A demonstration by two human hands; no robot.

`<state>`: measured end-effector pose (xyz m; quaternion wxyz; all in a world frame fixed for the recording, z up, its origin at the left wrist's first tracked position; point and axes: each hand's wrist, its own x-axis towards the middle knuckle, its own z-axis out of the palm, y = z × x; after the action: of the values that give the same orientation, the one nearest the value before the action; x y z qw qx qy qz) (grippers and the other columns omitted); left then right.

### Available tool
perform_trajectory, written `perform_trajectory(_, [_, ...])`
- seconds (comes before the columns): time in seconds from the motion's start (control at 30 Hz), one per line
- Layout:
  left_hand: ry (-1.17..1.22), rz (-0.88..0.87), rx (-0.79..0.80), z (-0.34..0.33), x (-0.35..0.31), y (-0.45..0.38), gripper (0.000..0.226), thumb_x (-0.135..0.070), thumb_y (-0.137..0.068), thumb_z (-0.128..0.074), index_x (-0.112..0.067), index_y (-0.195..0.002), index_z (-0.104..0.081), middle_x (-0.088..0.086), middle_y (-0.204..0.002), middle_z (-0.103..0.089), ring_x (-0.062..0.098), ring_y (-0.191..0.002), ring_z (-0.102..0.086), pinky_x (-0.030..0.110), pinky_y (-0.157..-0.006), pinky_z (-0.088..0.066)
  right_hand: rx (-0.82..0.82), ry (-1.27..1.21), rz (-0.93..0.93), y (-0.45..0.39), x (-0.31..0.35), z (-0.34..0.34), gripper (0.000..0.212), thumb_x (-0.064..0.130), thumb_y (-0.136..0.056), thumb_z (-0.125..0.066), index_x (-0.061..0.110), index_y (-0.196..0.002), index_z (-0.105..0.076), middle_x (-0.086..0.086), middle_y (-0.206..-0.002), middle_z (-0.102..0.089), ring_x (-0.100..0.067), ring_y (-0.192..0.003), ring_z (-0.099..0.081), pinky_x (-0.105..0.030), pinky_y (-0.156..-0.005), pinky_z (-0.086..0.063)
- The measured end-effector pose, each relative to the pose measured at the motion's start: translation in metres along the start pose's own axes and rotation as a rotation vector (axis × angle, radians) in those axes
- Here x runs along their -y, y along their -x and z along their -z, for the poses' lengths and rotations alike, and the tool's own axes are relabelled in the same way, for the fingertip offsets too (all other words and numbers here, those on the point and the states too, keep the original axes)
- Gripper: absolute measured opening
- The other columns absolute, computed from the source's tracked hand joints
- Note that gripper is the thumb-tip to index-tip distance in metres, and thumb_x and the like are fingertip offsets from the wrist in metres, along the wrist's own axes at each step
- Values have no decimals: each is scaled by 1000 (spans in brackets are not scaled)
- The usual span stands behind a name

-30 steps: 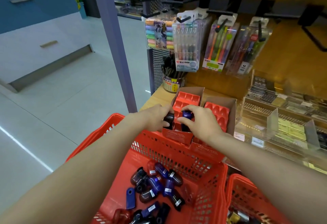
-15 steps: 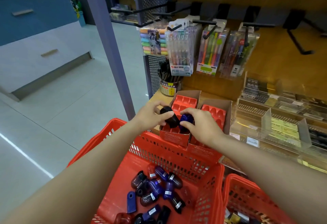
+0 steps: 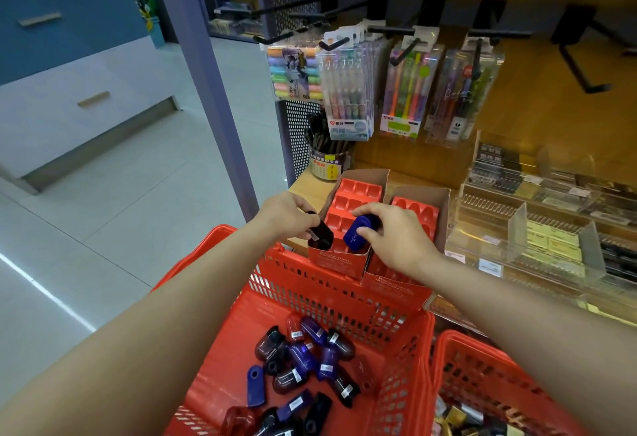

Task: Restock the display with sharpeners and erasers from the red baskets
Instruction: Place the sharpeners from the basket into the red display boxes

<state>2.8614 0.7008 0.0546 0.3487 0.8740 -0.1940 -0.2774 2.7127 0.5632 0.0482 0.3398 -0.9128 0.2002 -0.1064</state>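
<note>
We hold two sharpeners over the left display box (image 3: 348, 228), the landmark for everything here. Our left hand (image 3: 282, 216) pinches a black sharpener (image 3: 321, 233) at the box's near left corner, tilted, its lower end down among the red tray cells. Our right hand (image 3: 396, 239) grips a blue sharpener (image 3: 358, 233) just right of the black one, above the near cells of the same tray; the two sharpeners sit close together but apart. The cells farther back in the box show bare red plastic.

A second box (image 3: 418, 225) stands touching the first on its right, partly covered by our right hand. Both boxes rest on the wooden shelf (image 3: 310, 190). Nearer to us than the box, the big red basket (image 3: 344, 297) holds a loose heap of sharpeners (image 3: 306, 363) in black, blue and dark red. A second basket (image 3: 489, 377) sits to the right of that, with small items we cannot make out. Behind the box a pen cup (image 3: 327, 159) stands on the shelf, and above it pen packs (image 3: 348, 90) hang from black hooks. To the right of the boxes, clear dividers (image 3: 517, 228) separate rows of small stock.
</note>
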Motion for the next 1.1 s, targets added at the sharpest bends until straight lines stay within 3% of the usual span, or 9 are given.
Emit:
perform_trajectory(0.07, [-113, -48, -17, 0, -1, 1, 8, -17, -89, -69, -16, -97, -70, 4, -80, -75, 7, -69, -73, 18, -62, -57, -7, 2, 0, 1, 0, 0, 34, 13, -93, -64, 19, -127, -63, -3, -125, -65, -19, -114, -60, -28, -98, -47])
perform_trajectory(0.2, [-329, -145, -95, -7, -7, 4, 19, -24, -84, -74, -19, -102, -75, 3, -89, -73, 17, -83, -70, 31, -74, -59, 11, 1, 0, 0, 0, 0, 36, 11, -92, -66, 19, -127, -63, -3, -125, -65, -18, -114, -61, -29, -98, -49])
perform_trajectory(0.37, [-465, -200, -112, -11, -14, 5, 27, -26, -82, -76, -20, -109, -75, 1, -91, -72, 12, -75, -60, 20, -62, -45, 43, 38, -10, -4, -4, 1, 42, 11, -89, -69, 19, -130, -62, -5, -126, -65, -19, -114, -61, -31, -101, -49])
perform_trajectory(0.57, [-561, -266, -173, -29, -10, 3, 32, -27, -82, -76, -19, -113, -74, 3, -106, -74, 20, -95, -65, 23, -72, -44, 132, 154, 7, -10, -3, 2, 50, 7, -88, -70, 16, -136, -57, -8, -134, -56, -24, -115, -59, -35, -103, -48])
perform_trajectory(0.67, [-472, -253, -120, -27, -6, 3, 34, -40, -85, -73, -19, -112, -74, 0, -106, -73, 18, -95, -64, 24, -74, -43, 112, 198, 23, -12, -2, 4, 46, 14, -88, -71, 13, -133, -59, -9, -133, -58, -25, -118, -57, -34, -103, -45])
perform_trajectory(0.77, [-250, -197, -35, -23, 1, 4, 33, -46, -96, -56, -20, -94, -77, 0, -83, -69, 13, -77, -59, 27, -72, -41, 76, 209, 14, -14, 1, 4, 44, 20, -89, -71, 10, -130, -61, -10, -128, -62, -24, -120, -56, -31, -101, -42])
perform_trajectory(0.9, [65, -92, -25, -30, 12, 3, 33, -40, -97, -58, -22, -122, -69, 3, -120, -67, 20, -111, -60, 32, -93, -48, 90, 232, 9, -16, 5, 3, 43, 23, -89, -71, 9, -128, -62, -10, -125, -64, -24, -117, -57, -32, -99, -44])
perform_trajectory(1.1, [306, 0, -23, -38, 22, 2, 29, -45, -88, -68, -25, -108, -73, 4, -117, -68, 22, -114, -61, 42, -102, -49, 39, 190, -27, -22, 2, 4, 47, 32, -83, -77, 12, -123, -64, -8, -113, -69, -21, -105, -63, -33, -93, -51])
